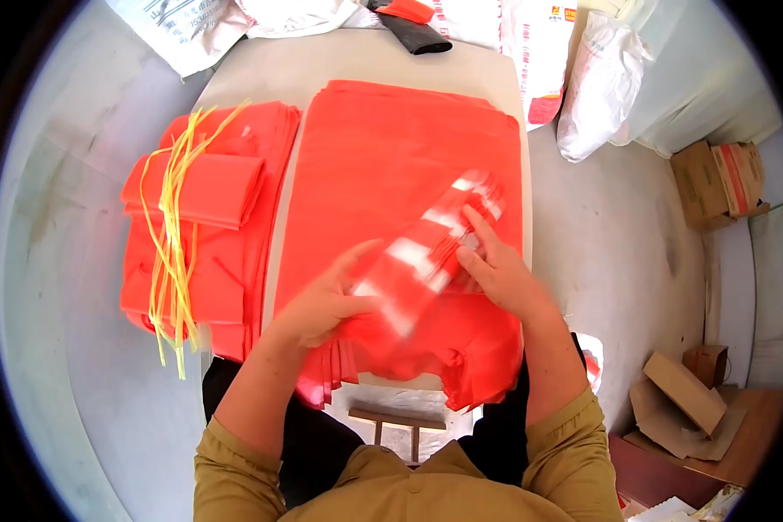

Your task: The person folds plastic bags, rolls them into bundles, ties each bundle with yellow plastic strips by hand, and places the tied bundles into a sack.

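Observation:
Both hands hold a folded bundle of red plastic bags with white patches (418, 257), tilted above the large stack of red plastic sheets or bags (400, 139) on the table. My left hand (329, 296) grips the bundle's lower left end, thumb on top. Toward its upper right end, my right hand (493, 261) has its thumb and fingers closed on the layered edges. The bundle is partly blurred by motion. Below the hands, loose red plastic (483, 348) hangs rumpled over the table's near edge.
Left of the big stack lies a second red pile (274, 157) with yellow strips (176, 217) across it. White printed sacks (183, 35) and a dark tube-like item (416, 36) lie at the far edge. Cardboard boxes (683, 404) stand at the lower right.

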Tool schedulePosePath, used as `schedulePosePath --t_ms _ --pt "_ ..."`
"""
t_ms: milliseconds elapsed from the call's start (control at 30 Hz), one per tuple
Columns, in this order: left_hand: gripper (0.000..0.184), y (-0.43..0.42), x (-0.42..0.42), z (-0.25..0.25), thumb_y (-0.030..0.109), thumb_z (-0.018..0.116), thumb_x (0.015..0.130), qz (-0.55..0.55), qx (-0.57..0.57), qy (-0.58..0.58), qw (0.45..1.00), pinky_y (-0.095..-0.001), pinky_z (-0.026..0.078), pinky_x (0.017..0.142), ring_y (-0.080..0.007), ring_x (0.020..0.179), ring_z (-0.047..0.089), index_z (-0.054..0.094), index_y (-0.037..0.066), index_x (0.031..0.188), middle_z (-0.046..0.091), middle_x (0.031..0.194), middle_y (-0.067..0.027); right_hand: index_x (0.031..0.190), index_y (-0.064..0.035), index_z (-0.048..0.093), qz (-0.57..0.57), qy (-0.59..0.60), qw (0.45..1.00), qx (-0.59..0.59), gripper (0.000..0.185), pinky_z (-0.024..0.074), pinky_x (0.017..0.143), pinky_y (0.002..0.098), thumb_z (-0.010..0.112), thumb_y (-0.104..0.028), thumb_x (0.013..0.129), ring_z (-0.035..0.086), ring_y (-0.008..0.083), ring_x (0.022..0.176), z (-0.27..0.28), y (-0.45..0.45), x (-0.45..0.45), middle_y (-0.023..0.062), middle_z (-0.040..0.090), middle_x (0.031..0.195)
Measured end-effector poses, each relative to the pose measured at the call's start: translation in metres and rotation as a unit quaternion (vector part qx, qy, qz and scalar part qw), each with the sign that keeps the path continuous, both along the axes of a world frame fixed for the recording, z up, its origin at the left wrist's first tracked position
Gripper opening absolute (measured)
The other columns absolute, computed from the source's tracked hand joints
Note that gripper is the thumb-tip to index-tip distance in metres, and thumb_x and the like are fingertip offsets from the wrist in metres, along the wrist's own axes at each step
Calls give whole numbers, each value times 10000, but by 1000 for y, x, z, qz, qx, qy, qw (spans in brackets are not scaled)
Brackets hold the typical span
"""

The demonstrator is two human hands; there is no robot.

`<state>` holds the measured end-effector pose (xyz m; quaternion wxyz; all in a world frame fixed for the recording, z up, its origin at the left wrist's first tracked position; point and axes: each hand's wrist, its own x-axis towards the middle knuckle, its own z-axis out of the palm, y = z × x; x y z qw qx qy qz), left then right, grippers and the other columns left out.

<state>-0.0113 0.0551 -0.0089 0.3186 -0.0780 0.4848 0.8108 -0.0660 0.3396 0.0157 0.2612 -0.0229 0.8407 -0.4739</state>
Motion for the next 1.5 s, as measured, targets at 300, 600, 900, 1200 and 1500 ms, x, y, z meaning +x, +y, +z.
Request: schedulePosePath --t_ms 300,600,900,1200,1500 --pt "766 19 11 -19 -112 644 934 -77 -94 123 985 -286 530 992 -105 1190 608 363 57 1626 533 1501 -73 1673 -139 233 -78 17 966 -246 806 451 1121 377 678 -111 1002 539 222 1312 -31 -33 11 112 447 1546" --pt "502 -29 -2 22 63 684 984 -227 -188 141 945 -274 554 784 -76 878 649 585 70 1475 712 1021 8 1621 -93 320 -120 24 957 -263 828 495 1063 334 694 15 890 549 218 1314 -47 -37 10 127 458 1534" --pt "513 -151 5 -12 288 775 913 279 -761 280 514 -489 452 1086 -414 1307 520 634 44 1343 534 1390 -239 1635 -106 294 -131 7 959 -249 858 473 1105 370 654 33 868 516 254 1366 -35 -41 10 158 405 1586" --pt "693 -246 15 -50 441 754 898 306 -690 96 649 -508 343 1183 -422 1380 490 615 0 1413 549 1461 -265 1636 -97 293 -127 28 960 -249 862 459 1126 377 657 0 861 504 273 1387 -38 -41 10 169 395 1598" --pt "594 -178 5 -6 455 486 1090 475 -458 206 723 -367 472 1036 -225 1217 619 608 -18 1429 628 1411 -153 1693 -90 87 -221 -84 911 -338 998 489 1082 373 648 19 875 557 278 1315 -32 -36 7 176 443 1556"
